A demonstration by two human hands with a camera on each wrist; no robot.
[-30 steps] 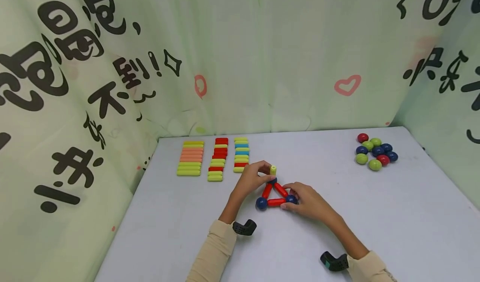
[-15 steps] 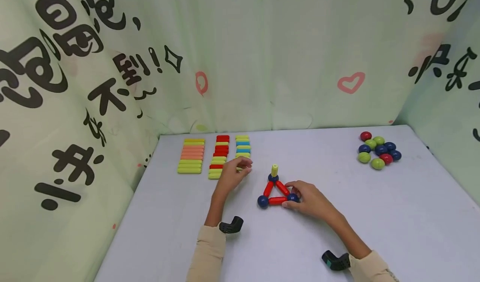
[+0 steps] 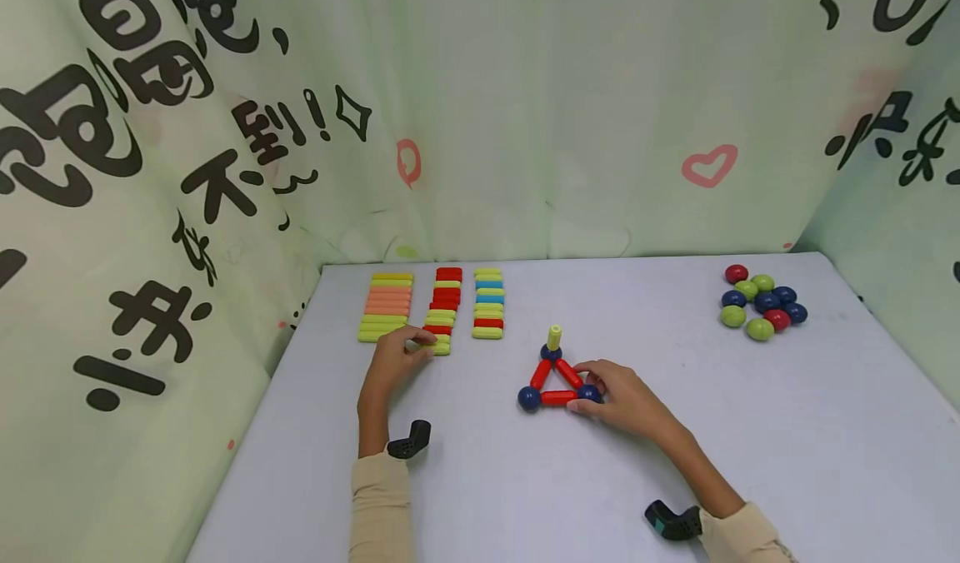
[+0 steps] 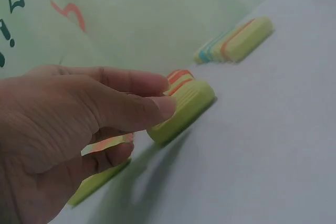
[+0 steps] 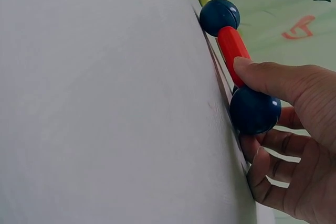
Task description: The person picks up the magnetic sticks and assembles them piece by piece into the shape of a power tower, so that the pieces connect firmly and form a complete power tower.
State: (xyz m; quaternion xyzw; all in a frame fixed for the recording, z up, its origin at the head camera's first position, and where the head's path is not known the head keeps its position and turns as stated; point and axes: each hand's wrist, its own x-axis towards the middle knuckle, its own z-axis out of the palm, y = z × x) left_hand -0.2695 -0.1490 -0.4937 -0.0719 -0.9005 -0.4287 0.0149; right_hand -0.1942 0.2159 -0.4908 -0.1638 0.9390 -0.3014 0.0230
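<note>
A triangle of red sticks (image 3: 558,398) and dark blue balls (image 3: 529,398) lies on the white table. From its far ball (image 3: 551,353) a yellow-green stick (image 3: 554,336) stands upright. My right hand (image 3: 622,398) grips the right corner ball (image 5: 255,110), its thumb along the joined red stick (image 5: 231,51). At the near end of the middle column of sticks, my left hand (image 3: 393,361) reaches in from the left. Thumb and index fingertips lie right at the yellow-green sticks (image 4: 186,111) in the left wrist view, with a gap between them.
Left of that column is a stack of yellow-green and salmon sticks (image 3: 387,300). On its right, a column of yellow-green, blue and red sticks (image 3: 489,300). Loose red, green and blue balls (image 3: 767,302) sit at the far right. A printed curtain (image 3: 480,113) hangs behind the table.
My left hand has left the top of the triangle and moved left to the middle column of sticks. The yellow-green stick stays upright in the far ball. My right hand keeps its grip.
</note>
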